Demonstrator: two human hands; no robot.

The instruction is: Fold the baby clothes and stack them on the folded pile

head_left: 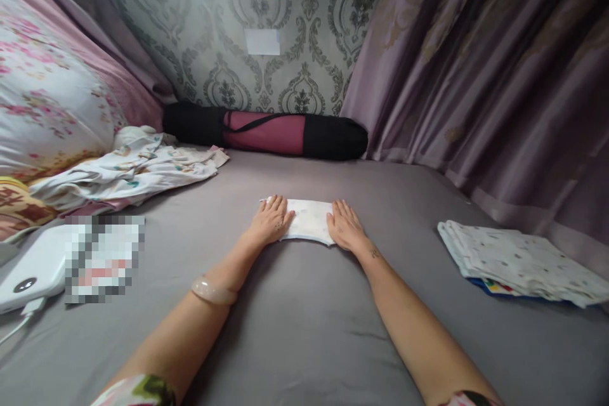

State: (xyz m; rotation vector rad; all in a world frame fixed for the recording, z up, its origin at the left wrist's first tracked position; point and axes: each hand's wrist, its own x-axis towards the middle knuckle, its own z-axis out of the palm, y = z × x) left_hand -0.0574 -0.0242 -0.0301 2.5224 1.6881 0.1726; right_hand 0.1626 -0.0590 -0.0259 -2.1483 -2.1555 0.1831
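Observation:
A small white folded cloth (pixel 310 221) lies flat on the grey bed sheet (pixel 304 304), straight in front of me. My left hand (pixel 272 219) rests palm down on its left end, fingers stretched forward. On the right end lies my right hand (pixel 346 225), also flat, with its fingers extended. Both palms press on the cloth and neither grips it. The cloth's outer ends are partly hidden under the hands. What kind of garment or cloth it is, I cannot tell.
A folded patterned cloth stack (pixel 523 260) lies at the right. On the left are a white power bank (pixel 35 269) with a cable, a crumpled printed cloth (pixel 137 168) and a floral pillow (pixel 52 89). A long black and maroon bag (pixel 266 133) lies against the wall.

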